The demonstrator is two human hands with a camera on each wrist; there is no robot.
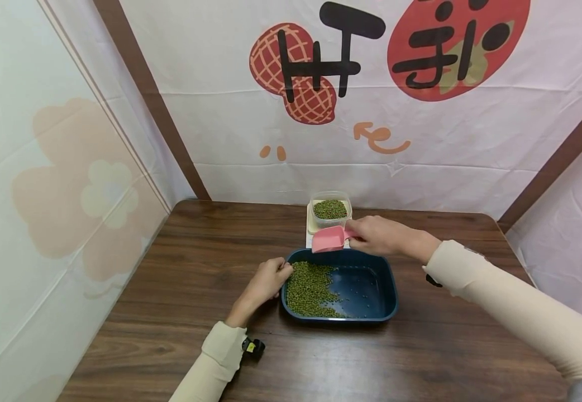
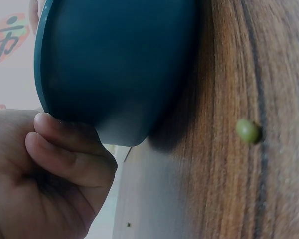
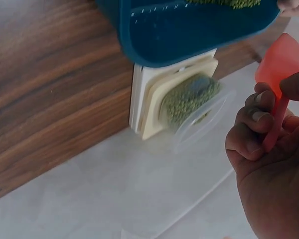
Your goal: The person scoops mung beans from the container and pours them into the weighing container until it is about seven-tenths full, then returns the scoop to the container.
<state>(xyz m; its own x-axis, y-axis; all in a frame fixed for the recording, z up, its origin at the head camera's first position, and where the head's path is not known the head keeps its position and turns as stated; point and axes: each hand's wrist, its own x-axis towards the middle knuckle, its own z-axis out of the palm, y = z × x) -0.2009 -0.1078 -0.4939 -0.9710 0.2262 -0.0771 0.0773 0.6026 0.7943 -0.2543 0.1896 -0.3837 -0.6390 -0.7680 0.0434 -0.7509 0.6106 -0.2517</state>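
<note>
A pink scoop is held by its handle in my right hand, above the far rim of a dark blue basin. No beans show in the scoop. Green mung beans cover the basin's left part, with a few scattered to the right. My left hand grips the basin's left rim; the left wrist view shows its curled fingers against the basin's outer wall. Behind the basin, a clear plastic container with more mung beans sits on a white kitchen scale with a cream top.
The brown wooden table ends at the back against a printed cloth backdrop. A single loose bean lies on the wood near the basin, seen in the left wrist view.
</note>
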